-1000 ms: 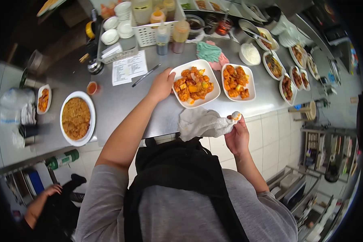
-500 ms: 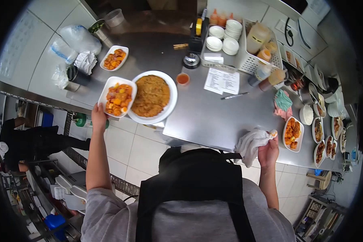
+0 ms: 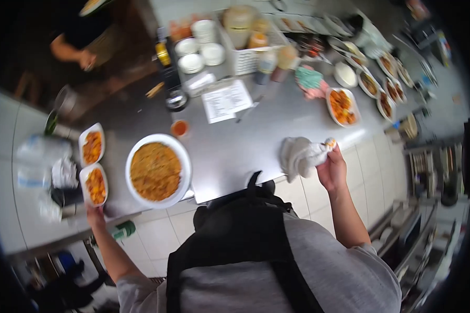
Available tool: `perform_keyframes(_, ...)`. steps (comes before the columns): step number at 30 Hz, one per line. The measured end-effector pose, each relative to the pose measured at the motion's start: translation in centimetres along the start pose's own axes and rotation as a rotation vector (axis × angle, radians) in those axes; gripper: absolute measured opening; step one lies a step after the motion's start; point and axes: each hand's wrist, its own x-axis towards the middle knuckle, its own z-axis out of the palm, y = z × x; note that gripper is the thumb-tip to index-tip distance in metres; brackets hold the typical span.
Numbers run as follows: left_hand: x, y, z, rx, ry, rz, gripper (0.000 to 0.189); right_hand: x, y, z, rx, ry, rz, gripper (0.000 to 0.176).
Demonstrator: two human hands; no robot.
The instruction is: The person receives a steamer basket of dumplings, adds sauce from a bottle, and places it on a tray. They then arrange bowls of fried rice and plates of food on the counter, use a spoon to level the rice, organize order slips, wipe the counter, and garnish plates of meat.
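At the left end of the steel counter, my left hand (image 3: 95, 214) grips the near edge of a white rectangular dish (image 3: 95, 184) of orange-sauced food pieces. Directly behind it lies a similar dish (image 3: 92, 147), the two nearly end to end. To their right sits a big round white plate (image 3: 186, 182) heaped with brown-orange food. My right hand (image 3: 332, 169) is closed around a bunched white cloth (image 3: 299, 157), whose tip has an orange stain. The cloth hangs over the counter's front edge. Beyond that hand is another white dish (image 3: 343, 107) of orange food.
Printed slips (image 3: 226, 100), a pen and a small sauce cup (image 3: 179, 128) lie mid-counter. Behind are a call bell (image 3: 176, 100), stacked saucers (image 3: 191, 63) and a bottle basket (image 3: 245, 61). Filled dishes line the right. Another person's hand (image 3: 87, 59) shows across the counter.
My left hand has carried its dish leftward and down beside the other dish, away from the round plate. My right hand still holds the cloth. The view has turned, and a person now appears across the counter.
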Motion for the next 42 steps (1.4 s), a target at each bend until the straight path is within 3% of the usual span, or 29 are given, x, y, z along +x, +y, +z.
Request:
perform_keyframes(2,-4.4,2.6,5.6,0.288,0.480,0.034,0.059,-1.0,-2.0,-1.1,0.042,0.072,-0.059,0.036)
perform_keyframes(4,-6.6,2.1,9.6,0.892,0.956,0.588,0.054,-1.6,-4.0,-2.1,0.083,0.117,-0.098,0.037)
perform_keyframes(5,-10.2,2.8,15.8,0.568,0.766,0.800,0.044,-2.0,-4.8,-2.7,0.109,0.148,-0.135,0.037)
perform_keyframes(6,-12.6,2.5,21.7,0.371,0.579,0.871,0.036,-2.2,-5.8,-3.3,0.129,0.182,-0.164,0.038)
perform_keyframes(8,-18.0,0.5,32.5,0.705,0.285,1.177,0.027,-2.2,-7.6,-4.7,0.148,0.191,-0.194,0.038)
perform_keyframes(10,-27.6,-1.2,44.9,0.398,-0.346,0.809,0.021,-2.0,-9.3,-6.2,0.164,0.189,-0.215,0.038)
perform_keyframes(11,-31.0,-2.4,49.8,0.633,-0.507,1.008,0.020,-1.8,-10.0,-6.9,0.173,0.194,-0.223,0.039)
perform_keyframes(13,-34.6,-10.6,57.6,0.496,-1.097,0.539,0.025,-1.4,-11.3,-8.3,0.180,0.200,-0.230,0.041)
perform_keyframes(14,-38.7,-11.6,61.0,0.448,-1.262,0.108,0.029,-1.4,-12.1,-8.8,0.172,0.176,-0.231,0.039)
perform_keyframes(16,-44.4,-15.5,67.1,0.458,-1.387,-0.235,0.044,-1.3,-13.6,-10.1,0.158,0.155,-0.230,0.037)
perform_keyframes(18,-49.3,-17.0,71.7,0.353,-1.302,-0.578,0.045,-1.1,-14.9,-11.4,0.129,0.099,-0.217,0.034)
perform_keyframes(20,-52.4,-19.2,74.6,0.235,-1.226,-0.570,0.042,-0.7,-15.6,-12.7,0.107,0.087,-0.203,0.033)
perform_keyframes(24,-52.9,-21.5,75.5,0.004,-1.059,-0.521,0.033,0.8,-16.8,-14.5,0.073,0.033,-0.115,0.032)
perform_keyframes(29,-47.8,-18.5,67.8,0.026,-1.129,-0.423,0.044,4.1,-16.7,-15.9,0.103,-0.085,-0.036,0.032)
perform_keyframes(34,-41.1,-13.2,57.3,0.382,-1.156,-0.271,0.045,8.3,-15.5,-12.7,0.060,-0.146,0.072,0.031)
perform_keyframes(37,-37.6,-10.4,51.2,0.543,-1.138,-0.240,0.045,11.0,-13.5,-9.6,-0.050,-0.343,0.101,0.030)
perform_keyframes(42,-32.3,-7.4,44.5,0.607,-1.054,-0.227,0.044,13.8,-6.8,-3.3,-0.233,-0.431,0.227,0.028)
